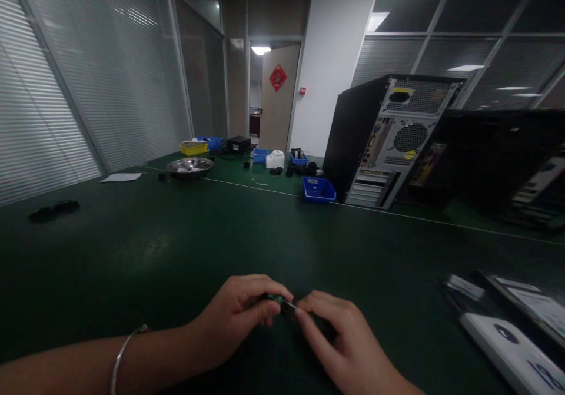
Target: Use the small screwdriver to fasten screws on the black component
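Observation:
My left hand, with a silver bangle on its wrist, pinches a small green circuit board between thumb and fingers. Close against it, my right hand has its thumb and forefinger pressed around a small, thin, silvery piece. The silvery piece reaches toward the board's right end; whether the two are joined I cannot tell. Both hands are just above the green tabletop, near its front edge. Most of the board is covered by my left fingers.
A white box and flat dark devices with labels lie at the right. Farther back stand a computer tower, a blue bin, a metal bowl and a yellow basket. A dark object lies far left.

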`<control>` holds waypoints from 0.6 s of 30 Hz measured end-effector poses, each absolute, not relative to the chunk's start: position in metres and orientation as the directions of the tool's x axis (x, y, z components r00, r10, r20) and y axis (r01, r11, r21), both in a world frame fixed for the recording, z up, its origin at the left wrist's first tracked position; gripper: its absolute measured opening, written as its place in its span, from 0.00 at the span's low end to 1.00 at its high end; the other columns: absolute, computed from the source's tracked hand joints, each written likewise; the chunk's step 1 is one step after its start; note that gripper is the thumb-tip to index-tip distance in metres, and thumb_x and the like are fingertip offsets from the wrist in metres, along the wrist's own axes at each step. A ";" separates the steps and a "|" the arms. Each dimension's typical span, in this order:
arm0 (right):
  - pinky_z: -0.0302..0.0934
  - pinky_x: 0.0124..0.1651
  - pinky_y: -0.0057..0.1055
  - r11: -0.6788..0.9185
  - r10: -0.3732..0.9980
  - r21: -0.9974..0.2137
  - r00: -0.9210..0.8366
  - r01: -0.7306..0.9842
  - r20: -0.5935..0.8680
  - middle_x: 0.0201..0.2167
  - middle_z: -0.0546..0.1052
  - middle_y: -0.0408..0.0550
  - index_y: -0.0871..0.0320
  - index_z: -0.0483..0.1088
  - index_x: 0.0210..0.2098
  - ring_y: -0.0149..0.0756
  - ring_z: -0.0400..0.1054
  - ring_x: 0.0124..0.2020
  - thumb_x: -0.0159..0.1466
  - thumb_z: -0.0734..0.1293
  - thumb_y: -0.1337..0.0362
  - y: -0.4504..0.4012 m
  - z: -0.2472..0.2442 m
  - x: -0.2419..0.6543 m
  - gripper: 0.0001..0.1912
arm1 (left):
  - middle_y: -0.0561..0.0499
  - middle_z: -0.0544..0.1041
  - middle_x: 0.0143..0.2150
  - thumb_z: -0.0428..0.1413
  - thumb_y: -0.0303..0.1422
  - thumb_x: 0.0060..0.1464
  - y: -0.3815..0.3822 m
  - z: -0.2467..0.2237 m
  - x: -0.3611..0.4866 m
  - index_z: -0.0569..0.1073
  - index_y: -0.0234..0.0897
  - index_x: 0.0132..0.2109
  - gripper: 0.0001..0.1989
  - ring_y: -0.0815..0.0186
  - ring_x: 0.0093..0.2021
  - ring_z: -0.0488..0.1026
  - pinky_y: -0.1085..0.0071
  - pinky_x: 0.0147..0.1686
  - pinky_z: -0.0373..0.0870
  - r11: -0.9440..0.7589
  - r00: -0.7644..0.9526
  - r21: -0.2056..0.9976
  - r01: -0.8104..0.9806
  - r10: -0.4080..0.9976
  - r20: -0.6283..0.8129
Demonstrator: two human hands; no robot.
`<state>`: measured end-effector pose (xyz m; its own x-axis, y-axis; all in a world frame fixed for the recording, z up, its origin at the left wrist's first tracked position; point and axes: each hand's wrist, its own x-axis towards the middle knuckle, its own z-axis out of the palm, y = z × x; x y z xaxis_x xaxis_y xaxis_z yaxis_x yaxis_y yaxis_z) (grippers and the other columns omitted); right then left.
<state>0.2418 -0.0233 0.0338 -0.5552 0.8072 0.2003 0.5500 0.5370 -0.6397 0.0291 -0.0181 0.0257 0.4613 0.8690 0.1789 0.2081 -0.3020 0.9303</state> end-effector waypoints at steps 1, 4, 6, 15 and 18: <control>0.61 0.35 0.27 0.541 0.806 -0.631 -0.557 0.556 0.201 0.29 0.76 0.45 0.56 0.73 0.31 0.34 0.70 0.30 0.69 0.60 0.65 -0.023 0.034 0.242 0.13 | 0.51 0.73 0.33 0.54 0.30 0.60 -0.018 0.026 0.029 0.78 0.36 0.46 0.11 0.68 0.29 0.69 0.72 0.32 0.65 -0.316 0.463 0.921 0.228 0.867 0.183; 0.61 0.34 0.26 0.556 0.794 -0.612 -0.578 0.563 0.189 0.28 0.76 0.44 0.55 0.73 0.32 0.34 0.70 0.29 0.69 0.60 0.65 -0.023 0.035 0.241 0.13 | 0.52 0.73 0.32 0.54 0.30 0.60 -0.018 0.027 0.027 0.78 0.38 0.46 0.11 0.67 0.30 0.69 0.72 0.33 0.64 -0.353 0.489 0.895 0.273 0.852 0.186; 0.60 0.34 0.26 0.563 0.782 -0.609 -0.598 0.559 0.174 0.28 0.75 0.44 0.55 0.74 0.33 0.34 0.70 0.29 0.69 0.60 0.66 -0.022 0.036 0.241 0.12 | 0.53 0.72 0.31 0.53 0.31 0.61 -0.017 0.028 0.025 0.78 0.38 0.46 0.11 0.67 0.30 0.69 0.72 0.33 0.63 -0.359 0.514 0.890 0.282 0.840 0.176; 0.60 0.33 0.29 0.586 0.777 -0.669 -0.552 0.457 0.303 0.28 0.74 0.45 0.57 0.73 0.33 0.35 0.70 0.30 0.69 0.60 0.66 -0.020 0.031 0.247 0.12 | 0.50 0.75 0.39 0.47 0.32 0.65 -0.014 0.035 0.019 0.73 0.38 0.48 0.12 0.62 0.41 0.71 0.68 0.41 0.65 -0.357 0.509 0.848 0.391 0.852 0.123; 0.60 0.33 0.30 0.590 0.775 -0.682 -0.541 0.432 0.327 0.27 0.75 0.46 0.57 0.73 0.33 0.36 0.70 0.29 0.69 0.60 0.66 -0.019 0.032 0.248 0.12 | 0.51 0.73 0.39 0.48 0.32 0.64 -0.018 0.036 0.019 0.72 0.40 0.46 0.09 0.62 0.40 0.70 0.68 0.42 0.65 -0.418 0.572 0.793 0.444 0.813 0.109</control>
<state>0.2478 -0.0195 0.0324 -0.5409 0.7749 0.3269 0.4323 0.5896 -0.6823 0.0193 -0.0182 0.0362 0.5718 0.8131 0.1089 0.4438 -0.4182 0.7925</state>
